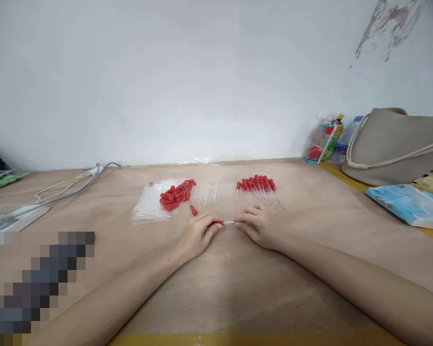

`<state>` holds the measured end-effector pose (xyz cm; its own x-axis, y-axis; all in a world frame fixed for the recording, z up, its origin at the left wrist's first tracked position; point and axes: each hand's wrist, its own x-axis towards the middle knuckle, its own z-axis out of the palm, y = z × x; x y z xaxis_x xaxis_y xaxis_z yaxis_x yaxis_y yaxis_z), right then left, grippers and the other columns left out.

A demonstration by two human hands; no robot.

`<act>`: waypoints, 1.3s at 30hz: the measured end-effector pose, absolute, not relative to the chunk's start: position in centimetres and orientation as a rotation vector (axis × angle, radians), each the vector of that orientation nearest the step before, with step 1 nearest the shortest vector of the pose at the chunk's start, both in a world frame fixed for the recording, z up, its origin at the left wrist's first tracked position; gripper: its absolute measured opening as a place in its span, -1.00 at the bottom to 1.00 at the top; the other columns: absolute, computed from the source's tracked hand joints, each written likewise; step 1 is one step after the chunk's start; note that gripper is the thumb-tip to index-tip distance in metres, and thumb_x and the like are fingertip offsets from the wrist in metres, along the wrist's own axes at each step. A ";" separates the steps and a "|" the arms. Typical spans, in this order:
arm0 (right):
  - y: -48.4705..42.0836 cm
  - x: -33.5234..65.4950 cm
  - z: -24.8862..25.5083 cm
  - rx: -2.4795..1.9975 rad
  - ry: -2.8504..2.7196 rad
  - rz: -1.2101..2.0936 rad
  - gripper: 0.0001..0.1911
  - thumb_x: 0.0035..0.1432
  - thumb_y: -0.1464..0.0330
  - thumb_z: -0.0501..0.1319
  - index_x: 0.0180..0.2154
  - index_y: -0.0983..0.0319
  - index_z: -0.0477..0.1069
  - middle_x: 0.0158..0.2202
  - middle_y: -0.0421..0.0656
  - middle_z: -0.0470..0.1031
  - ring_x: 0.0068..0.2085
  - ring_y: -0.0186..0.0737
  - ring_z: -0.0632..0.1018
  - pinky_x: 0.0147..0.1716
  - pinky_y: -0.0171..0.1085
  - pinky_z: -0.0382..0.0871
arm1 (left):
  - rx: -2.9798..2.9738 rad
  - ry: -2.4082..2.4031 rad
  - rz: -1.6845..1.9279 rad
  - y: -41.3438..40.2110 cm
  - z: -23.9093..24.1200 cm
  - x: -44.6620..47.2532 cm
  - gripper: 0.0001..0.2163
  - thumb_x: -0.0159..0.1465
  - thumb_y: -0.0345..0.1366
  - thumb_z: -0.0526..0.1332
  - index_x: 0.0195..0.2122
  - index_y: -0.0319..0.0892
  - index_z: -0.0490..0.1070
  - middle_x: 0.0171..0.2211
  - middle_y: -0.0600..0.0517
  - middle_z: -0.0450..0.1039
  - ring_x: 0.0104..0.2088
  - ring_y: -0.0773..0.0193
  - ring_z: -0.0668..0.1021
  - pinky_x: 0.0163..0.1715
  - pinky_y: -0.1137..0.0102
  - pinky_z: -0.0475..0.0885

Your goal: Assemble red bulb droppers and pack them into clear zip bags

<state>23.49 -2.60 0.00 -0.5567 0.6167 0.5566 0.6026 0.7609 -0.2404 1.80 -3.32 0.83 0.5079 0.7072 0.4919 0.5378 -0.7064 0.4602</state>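
My left hand [199, 233] pinches a red rubber dropper bulb [218, 222] between thumb and fingers. In the fingers of my right hand [260, 227] is a thin clear dropper tube [230, 222], held level, its left end meeting the bulb's mouth. How deep the tube sits in the bulb is too small to tell. Just beyond my left hand lies one loose red bulb [194, 210], with a heap of red bulbs [173, 194] behind it. A row of bare clear tubes [214, 194] lies past both hands. Several droppers with red bulbs fitted [261, 187] lie beyond my right hand.
Clear plastic bags [151, 204] lie under the bulb heap. Cables [70, 185] and a white power strip [25, 216] are at left. Drink bottles [324, 142], a grey bag [393, 142] and a blue-white packet [409, 205] stand or lie at right. A white wall [202, 81] closes the back.
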 end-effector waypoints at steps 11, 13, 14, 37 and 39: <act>-2.7 23.3 0.3 -0.973 -2.372 -0.215 -0.73 0.22 0.34 -0.02 -0.28 0.18 0.46 -0.43 -0.19 0.44 -0.42 -0.35 0.35 -0.30 -0.25 -0.01 | 2.715 0.983 0.919 -2.6 0.0 1.6 -0.84 0.29 -0.30 0.03 -0.25 -0.20 0.37 -0.38 0.01 0.43 -0.37 0.33 0.46 -0.34 0.45 0.34; -2.7 23.1 0.3 -0.964 -2.375 -0.254 -0.73 0.22 0.35 -0.02 -0.30 0.20 0.45 -0.44 -0.18 0.43 -0.43 -0.36 0.35 -0.31 -0.25 0.00 | 2.759 0.975 0.926 -2.3 -0.1 1.6 -0.84 0.28 -0.29 0.04 -0.25 -0.20 0.36 -0.38 0.01 0.43 -0.37 0.33 0.46 -0.34 0.45 0.35; -2.7 23.0 0.3 -0.948 -2.379 -0.279 -0.73 0.22 0.36 -0.02 -0.32 0.21 0.45 -0.45 -0.18 0.43 -0.43 -0.35 0.35 -0.31 -0.25 0.01 | 2.781 0.970 0.931 -2.2 -0.2 1.5 -0.84 0.28 -0.29 0.04 -0.25 -0.20 0.36 -0.37 0.01 0.44 -0.37 0.34 0.46 -0.34 0.45 0.35; -1.5 22.9 -0.6 -0.649 -2.273 -0.258 -0.80 0.16 0.48 0.03 -0.16 0.29 0.33 -0.20 -0.08 0.51 -0.16 -0.25 0.50 -0.10 -0.18 0.33 | 3.030 0.857 1.094 -1.7 0.4 1.6 -0.86 0.24 -0.33 0.10 -0.20 -0.15 0.39 -0.22 0.02 0.52 -0.09 0.25 0.49 0.13 0.12 0.02; -1.5 22.8 -0.6 -0.623 -2.273 -0.230 -0.82 0.15 0.48 0.04 -0.19 0.29 0.33 -0.21 -0.08 0.51 -0.18 -0.26 0.51 -0.11 -0.19 0.33 | 3.033 0.842 1.090 -1.7 0.4 1.7 -0.86 0.24 -0.32 0.10 -0.20 -0.15 0.38 -0.21 0.01 0.52 -0.11 0.26 0.49 0.14 0.13 -0.01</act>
